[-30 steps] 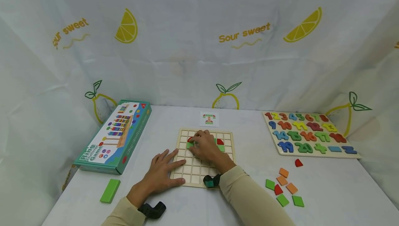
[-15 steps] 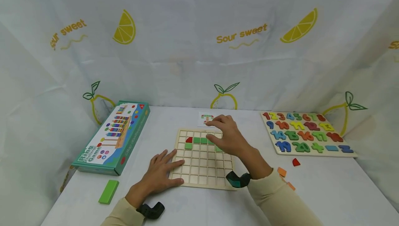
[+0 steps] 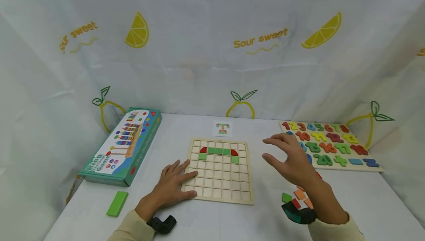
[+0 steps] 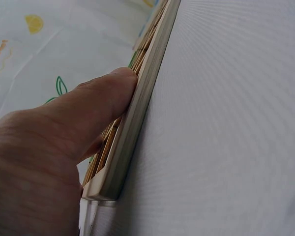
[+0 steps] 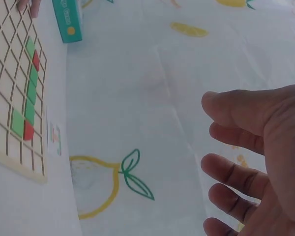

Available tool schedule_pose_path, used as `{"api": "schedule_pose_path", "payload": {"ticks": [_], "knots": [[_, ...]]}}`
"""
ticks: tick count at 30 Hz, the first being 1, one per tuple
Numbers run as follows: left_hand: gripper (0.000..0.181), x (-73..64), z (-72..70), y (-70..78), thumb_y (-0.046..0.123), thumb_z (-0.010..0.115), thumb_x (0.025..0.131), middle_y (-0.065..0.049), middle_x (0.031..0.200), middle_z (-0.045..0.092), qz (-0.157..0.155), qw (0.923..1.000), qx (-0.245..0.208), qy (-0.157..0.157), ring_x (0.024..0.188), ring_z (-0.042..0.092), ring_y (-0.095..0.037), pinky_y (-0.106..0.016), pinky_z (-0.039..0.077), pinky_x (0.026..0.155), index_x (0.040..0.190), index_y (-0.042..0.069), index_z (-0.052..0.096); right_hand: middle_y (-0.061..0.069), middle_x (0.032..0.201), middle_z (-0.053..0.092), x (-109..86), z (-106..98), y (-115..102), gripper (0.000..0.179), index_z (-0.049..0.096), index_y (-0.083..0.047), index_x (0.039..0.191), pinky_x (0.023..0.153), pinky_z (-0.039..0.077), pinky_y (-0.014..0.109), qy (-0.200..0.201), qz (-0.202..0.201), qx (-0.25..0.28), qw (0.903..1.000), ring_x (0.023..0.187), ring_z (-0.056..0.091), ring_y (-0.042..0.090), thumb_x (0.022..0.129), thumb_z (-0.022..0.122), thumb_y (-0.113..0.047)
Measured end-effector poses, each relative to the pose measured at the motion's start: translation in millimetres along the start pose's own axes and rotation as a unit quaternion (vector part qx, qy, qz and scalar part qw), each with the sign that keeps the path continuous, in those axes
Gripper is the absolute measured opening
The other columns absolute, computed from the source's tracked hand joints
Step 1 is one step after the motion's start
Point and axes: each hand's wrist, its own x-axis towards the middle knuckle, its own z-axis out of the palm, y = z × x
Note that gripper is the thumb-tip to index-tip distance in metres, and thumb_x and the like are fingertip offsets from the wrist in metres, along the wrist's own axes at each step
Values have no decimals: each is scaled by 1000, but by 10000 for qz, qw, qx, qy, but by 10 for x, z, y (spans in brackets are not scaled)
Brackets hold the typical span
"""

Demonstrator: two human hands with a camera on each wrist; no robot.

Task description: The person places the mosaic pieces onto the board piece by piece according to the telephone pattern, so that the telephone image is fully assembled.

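Observation:
A wooden grid board point(image 3: 217, 183) lies flat mid-table. Along its upper part runs a row of green square tiles point(image 3: 218, 151), with a red quarter-round tile point(image 3: 234, 152) at each end and a green square below each red one. My left hand point(image 3: 170, 185) rests spread over the board's left edge; in the left wrist view its thumb point(image 4: 96, 105) lies on the rim. My right hand point(image 3: 292, 159) hovers right of the board, thumb and fingers apart and holding nothing, as the right wrist view confirms. Below it lie loose green, red and orange tiles point(image 3: 300, 194), partly hidden by the wrist.
A pattern card point(image 3: 223, 128) lies behind the board. At the left are a teal game box point(image 3: 123, 145) and a green block point(image 3: 117, 203). A number puzzle board point(image 3: 332, 145) stands at the right, partly covered by my right hand. A printed cloth point(image 3: 192, 49) hangs behind.
My right hand has left the tiles at the board's top and moved right, off the board, uncovering the row of tiles. My left hand has stayed at the board's left edge.

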Motion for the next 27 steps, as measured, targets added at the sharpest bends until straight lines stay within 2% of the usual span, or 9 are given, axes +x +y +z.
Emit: {"api": "schedule_pose_path", "payload": {"ticks": [6,12,20,27], "knots": [[67,18,15,9,65,63,80,-9,154,32,30,10000,15,-37,139,20,-41,-63,13,104,134,25,61,12,114,57,-304,-172,234,38,68,-7,115,81,41,62,20,574,-113,9983,111,45,35,79,80,-9],[67,15,3,3,65,64,80,-8,153,32,-2,10000,69,-27,139,20,-41,-63,13,104,134,26,61,18,118,55,-579,-223,560,39,66,-5,118,80,37,71,-287,1181,-216,9924,115,42,43,83,78,-17],[66,11,-24,8,64,65,80,-9,153,32,-53,10000,14,-4,139,20,-41,-62,13,104,133,24,62,24,120,56,-854,-177,925,40,64,-4,121,80,38,72,-662,1839,-144,9806,114,44,45,85,75,-17],[66,4,-8,3,63,65,80,-8,153,32,-7,10000,-18,48,139,21,-41,-62,14,104,134,25,61,21,123,57,-1016,-116,1215,34,65,-3,121,83,42,63,-1287,2016,300,9705,111,48,39,89,69,-15]]}}
